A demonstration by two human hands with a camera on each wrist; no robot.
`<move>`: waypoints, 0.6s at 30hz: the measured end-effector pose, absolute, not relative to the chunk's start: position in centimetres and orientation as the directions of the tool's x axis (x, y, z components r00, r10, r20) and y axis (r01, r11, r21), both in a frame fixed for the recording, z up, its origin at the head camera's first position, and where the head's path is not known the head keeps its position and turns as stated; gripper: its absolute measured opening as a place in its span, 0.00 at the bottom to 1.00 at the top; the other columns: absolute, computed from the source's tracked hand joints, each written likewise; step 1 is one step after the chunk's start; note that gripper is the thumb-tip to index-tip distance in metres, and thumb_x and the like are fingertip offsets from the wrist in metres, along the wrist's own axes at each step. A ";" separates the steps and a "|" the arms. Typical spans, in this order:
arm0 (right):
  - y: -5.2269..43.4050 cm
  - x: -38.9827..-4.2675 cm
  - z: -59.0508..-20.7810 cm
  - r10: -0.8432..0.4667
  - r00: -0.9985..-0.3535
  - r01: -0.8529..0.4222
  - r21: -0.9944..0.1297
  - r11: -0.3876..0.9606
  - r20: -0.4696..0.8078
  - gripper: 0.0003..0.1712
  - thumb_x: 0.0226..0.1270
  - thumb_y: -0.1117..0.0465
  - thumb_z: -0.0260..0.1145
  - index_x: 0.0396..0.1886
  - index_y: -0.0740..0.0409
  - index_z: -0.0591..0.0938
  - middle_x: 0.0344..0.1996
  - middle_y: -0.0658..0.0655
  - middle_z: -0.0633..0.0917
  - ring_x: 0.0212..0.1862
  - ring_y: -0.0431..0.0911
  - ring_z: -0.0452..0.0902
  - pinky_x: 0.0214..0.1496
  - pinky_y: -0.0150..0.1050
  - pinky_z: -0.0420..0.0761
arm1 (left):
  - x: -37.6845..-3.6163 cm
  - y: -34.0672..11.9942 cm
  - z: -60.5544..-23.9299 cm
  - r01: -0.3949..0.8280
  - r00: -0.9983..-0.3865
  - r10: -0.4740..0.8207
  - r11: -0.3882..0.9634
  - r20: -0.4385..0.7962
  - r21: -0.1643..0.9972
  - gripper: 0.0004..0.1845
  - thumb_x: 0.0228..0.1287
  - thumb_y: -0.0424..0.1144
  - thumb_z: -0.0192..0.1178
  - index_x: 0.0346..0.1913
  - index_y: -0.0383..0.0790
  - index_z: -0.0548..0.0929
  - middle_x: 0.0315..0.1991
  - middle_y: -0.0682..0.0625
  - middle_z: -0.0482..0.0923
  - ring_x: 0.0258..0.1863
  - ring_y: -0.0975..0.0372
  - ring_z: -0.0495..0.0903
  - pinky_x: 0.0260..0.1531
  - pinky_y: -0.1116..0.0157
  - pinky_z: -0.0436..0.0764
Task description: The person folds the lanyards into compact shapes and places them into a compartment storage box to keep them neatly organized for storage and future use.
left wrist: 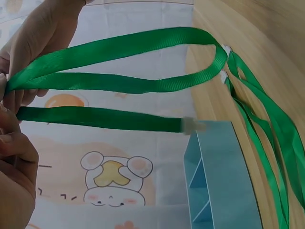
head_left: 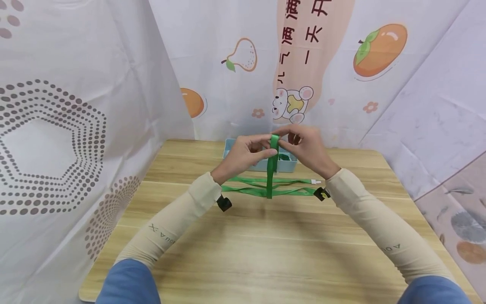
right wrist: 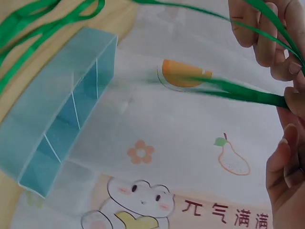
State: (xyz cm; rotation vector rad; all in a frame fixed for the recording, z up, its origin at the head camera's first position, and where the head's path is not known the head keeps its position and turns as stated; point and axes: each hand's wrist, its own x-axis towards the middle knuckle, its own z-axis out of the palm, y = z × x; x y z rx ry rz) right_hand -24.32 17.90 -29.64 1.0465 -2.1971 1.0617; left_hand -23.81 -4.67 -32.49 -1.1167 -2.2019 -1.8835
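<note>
Before the blue box [head_left: 288, 166], you stretch both forearms forward and raise the hands close together. Your left hand [head_left: 243, 153] pinches the green strap [head_left: 270, 181] between thumb and fingers; your right hand [head_left: 308, 145] pinches it just beside. From these fingertips the strap hangs down, on the box's near side, where other green straps [head_left: 309, 191] lie on the table [head_left: 265, 253].

Held green ribbon [right wrist: 250, 93] partly blurred

Green ribbon [head_left: 270, 177], looped in midair
</note>
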 end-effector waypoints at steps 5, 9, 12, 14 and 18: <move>17.9 -24.3 -29.3 -0.434 -0.567 -0.816 -0.404 0.414 0.700 0.12 0.64 0.71 0.75 0.46 0.56 0.91 0.37 0.49 0.90 0.26 0.41 0.72 0.30 0.31 0.73 | -23.7 -4.6 -32.4 0.528 -0.748 0.464 -0.018 0.475 0.849 0.18 0.69 0.38 0.70 0.60 0.44 0.84 0.38 0.49 0.86 0.20 0.55 0.70 0.19 0.64 0.69; 17.8 -24.3 -29.5 -0.425 -0.578 -0.808 -0.418 0.414 0.696 0.10 0.66 0.70 0.74 0.45 0.56 0.91 0.37 0.49 0.90 0.26 0.41 0.73 0.30 0.30 0.75 | -23.7 -4.6 -32.4 0.517 -0.758 0.451 -0.024 0.470 0.856 0.17 0.68 0.36 0.70 0.58 0.42 0.82 0.40 0.49 0.87 0.21 0.56 0.72 0.21 0.64 0.71; 17.7 -24.2 -29.7 -0.415 -0.594 -0.798 -0.440 0.411 0.689 0.08 0.68 0.68 0.73 0.44 0.55 0.91 0.36 0.49 0.89 0.24 0.41 0.73 0.28 0.31 0.74 | -23.7 -4.7 -32.4 0.518 -0.757 0.449 -0.033 0.476 0.855 0.14 0.68 0.36 0.71 0.53 0.41 0.83 0.39 0.47 0.86 0.20 0.56 0.71 0.20 0.64 0.71; 17.7 -24.1 -29.8 -0.408 -0.605 -0.791 -0.460 0.403 0.683 0.07 0.69 0.66 0.73 0.44 0.54 0.91 0.35 0.49 0.89 0.23 0.41 0.72 0.27 0.31 0.73 | -23.7 -4.7 -32.5 0.524 -0.753 0.448 -0.035 0.482 0.851 0.11 0.68 0.37 0.71 0.49 0.42 0.84 0.35 0.44 0.84 0.19 0.55 0.69 0.19 0.64 0.70; 17.6 -24.0 -29.5 -0.387 -0.617 -0.783 -0.487 0.386 0.685 0.06 0.70 0.65 0.72 0.43 0.54 0.91 0.30 0.49 0.88 0.22 0.42 0.71 0.26 0.32 0.71 | -23.7 -4.9 -32.8 0.551 -0.742 0.447 -0.017 0.499 0.834 0.06 0.69 0.40 0.70 0.45 0.44 0.89 0.25 0.41 0.78 0.18 0.55 0.67 0.18 0.63 0.67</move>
